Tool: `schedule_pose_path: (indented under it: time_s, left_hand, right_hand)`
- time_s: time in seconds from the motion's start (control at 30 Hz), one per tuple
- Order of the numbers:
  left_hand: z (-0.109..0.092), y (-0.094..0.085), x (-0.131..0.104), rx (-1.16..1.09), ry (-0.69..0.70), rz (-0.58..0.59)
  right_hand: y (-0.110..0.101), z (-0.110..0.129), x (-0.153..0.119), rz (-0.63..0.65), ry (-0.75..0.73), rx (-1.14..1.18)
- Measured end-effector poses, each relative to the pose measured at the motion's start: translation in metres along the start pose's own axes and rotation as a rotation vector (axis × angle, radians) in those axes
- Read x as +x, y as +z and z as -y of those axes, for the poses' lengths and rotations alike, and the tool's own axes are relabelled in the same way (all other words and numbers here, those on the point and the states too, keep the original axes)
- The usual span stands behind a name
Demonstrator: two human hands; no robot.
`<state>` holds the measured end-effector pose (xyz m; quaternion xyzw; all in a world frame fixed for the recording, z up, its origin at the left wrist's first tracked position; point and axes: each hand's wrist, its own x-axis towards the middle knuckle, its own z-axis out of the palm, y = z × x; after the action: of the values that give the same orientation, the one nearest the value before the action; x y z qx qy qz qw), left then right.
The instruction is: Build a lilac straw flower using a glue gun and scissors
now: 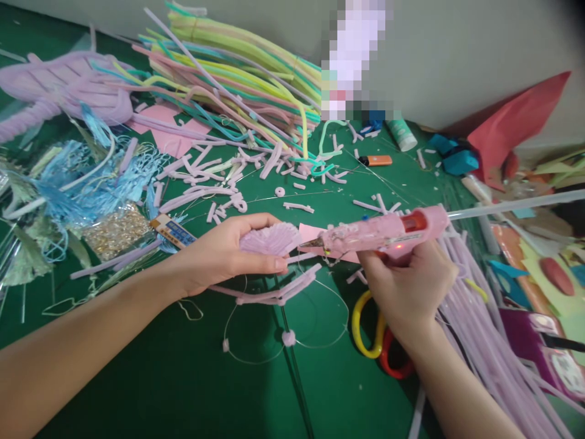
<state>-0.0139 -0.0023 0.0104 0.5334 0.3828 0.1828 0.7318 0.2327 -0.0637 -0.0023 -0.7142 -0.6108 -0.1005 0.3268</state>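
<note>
In my left hand (pixel 237 250) is a fan-shaped piece of lilac pipe cleaner (pixel 270 239), pinched between thumb and fingers. My right hand (pixel 409 283) grips a pink hot glue gun (pixel 384 235), its nozzle close to the piece's right edge; whether they touch I cannot tell. A clear glue stick (pixel 516 204) sticks out of the gun's back. Below my left hand hangs a thin wire ring (pixel 256 362) with a lilac pipe cleaner strip (pixel 260 299) and a small lilac tuft (pixel 289 338). A dark thin rod (pixel 292 372) runs down from there.
Scissors with yellow and red handles (pixel 368 326) lie beneath my right wrist. Lilac pipe cleaners (pixel 475 317) spread at right. Behind lie cut pieces (pixel 272 161), an orange lighter (pixel 379 160) and a coloured pipe cleaner bundle (pixel 237 55). Blue tassels (pixel 82 183) and bagged gold beads (pixel 116 231) are left.
</note>
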Motion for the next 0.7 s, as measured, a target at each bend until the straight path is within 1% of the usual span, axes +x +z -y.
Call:
schedule_pose_path:
  time_s: [0.4, 0.5, 0.57, 0.6, 0.7]
  left_hand:
    - [-0.006, 0.0, -0.001, 0.011, -0.054, -0.001]
    - [-0.005, -0.001, 0.0, 0.009, -0.056, -0.005]
    - [-0.006, -0.001, 0.0, 0.017, -0.037, -0.006]
    - [-0.006, -0.001, 0.0, 0.025, -0.03, -0.004]
    - [-0.009, 0.001, -0.002, 0.061, -0.038, 0.004]
  right_hand:
    - [-0.003, 0.003, 0.001, 0.048, 0.046, 0.031]
    - [-0.004, 0.004, 0.006, 0.074, 0.138, 0.024]
    - [-0.004, 0.003, 0.016, 0.122, 0.252, -0.02]
    - [-0.004, 0.002, 0.023, 0.166, 0.308, -0.047]
    - [0.0, -0.008, 0.044, 0.367, 0.415, -0.1]
